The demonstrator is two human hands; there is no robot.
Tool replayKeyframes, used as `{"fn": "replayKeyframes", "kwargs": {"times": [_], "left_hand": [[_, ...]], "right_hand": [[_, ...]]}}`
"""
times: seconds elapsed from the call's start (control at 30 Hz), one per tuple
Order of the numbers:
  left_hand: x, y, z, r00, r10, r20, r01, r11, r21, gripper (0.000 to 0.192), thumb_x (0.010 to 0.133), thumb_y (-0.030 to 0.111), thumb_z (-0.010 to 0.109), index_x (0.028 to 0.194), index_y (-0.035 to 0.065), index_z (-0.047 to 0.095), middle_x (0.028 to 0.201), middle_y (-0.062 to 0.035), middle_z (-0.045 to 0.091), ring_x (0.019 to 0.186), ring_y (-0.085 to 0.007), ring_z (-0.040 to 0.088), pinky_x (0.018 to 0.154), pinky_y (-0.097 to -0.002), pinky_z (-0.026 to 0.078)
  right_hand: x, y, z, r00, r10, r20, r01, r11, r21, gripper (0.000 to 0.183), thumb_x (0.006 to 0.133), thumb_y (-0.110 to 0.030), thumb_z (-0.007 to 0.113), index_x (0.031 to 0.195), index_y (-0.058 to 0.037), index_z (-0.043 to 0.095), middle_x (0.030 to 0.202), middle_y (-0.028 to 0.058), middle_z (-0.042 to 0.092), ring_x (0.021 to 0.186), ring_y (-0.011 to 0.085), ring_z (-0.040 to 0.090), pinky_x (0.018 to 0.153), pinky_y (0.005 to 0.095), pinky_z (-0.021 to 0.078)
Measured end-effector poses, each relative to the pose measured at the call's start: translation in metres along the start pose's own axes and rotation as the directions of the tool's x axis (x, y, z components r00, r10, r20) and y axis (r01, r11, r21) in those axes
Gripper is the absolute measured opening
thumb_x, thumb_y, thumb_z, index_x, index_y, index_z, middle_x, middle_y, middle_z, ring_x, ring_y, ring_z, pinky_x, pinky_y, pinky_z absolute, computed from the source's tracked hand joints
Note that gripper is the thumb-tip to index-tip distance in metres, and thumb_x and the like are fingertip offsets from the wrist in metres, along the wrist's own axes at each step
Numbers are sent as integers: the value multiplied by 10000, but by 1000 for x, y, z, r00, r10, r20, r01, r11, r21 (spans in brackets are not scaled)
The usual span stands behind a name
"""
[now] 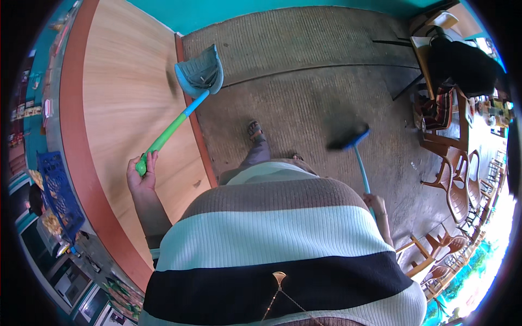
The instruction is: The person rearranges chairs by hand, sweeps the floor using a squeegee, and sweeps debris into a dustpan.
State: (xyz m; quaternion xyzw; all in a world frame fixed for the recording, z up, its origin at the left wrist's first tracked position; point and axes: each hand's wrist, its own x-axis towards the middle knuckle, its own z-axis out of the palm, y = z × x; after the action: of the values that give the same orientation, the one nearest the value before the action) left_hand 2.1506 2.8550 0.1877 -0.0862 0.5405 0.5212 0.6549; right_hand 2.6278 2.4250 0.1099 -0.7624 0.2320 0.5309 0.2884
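My left hand (142,173) is closed round the green upper end of a long-handled dustpan (165,134). Its blue scoop (200,71) is raised beside the wooden counter panel and holds some dark debris. On the other side, my right hand (376,204) grips the light blue stick of a broom (361,167). The broom's blue head (357,137) with dark, motion-blurred bristles is over the ribbed concrete floor (301,106), right of my feet; whether the bristles touch the floor I cannot tell.
A wooden counter panel (134,89) with a reddish-brown edge stands at the left, with a blue plastic basket (61,195) on top. Tan chairs (456,187) line the right side. At the upper right, a person in dark clothing (465,65) is by a table (424,61). A teal wall bounds the far side.
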Motion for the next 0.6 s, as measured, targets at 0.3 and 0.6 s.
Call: {"fn": "replayKeyframes", "kwargs": {"times": [0.3, 0.6], "left_hand": [[28, 30, 59, 1000, 2, 11, -2, 999, 42, 327, 683, 1, 491, 935, -173, 378, 1142, -332, 263, 1084, -442, 294, 791, -367, 469], [25, 40, 102, 998, 8, 60, -6, 999, -32, 291, 703, -7, 462, 931, -176, 396, 1112, -303, 330, 1069, -455, 305, 790, -373, 469]], "right_hand": [[-48, -99, 170, 896, -235, 377, 374, 858, -351, 117, 742, -83, 460, 744, 26, 503, 563, 36, 464, 457, 101, 449, 391, 227, 328], [76, -205, 417, 432, -138, 891, 806, 503, -313, 215, 765, -154, 486, 610, -6, 471, 463, 38, 424, 362, 135, 437, 311, 288, 358]]}}
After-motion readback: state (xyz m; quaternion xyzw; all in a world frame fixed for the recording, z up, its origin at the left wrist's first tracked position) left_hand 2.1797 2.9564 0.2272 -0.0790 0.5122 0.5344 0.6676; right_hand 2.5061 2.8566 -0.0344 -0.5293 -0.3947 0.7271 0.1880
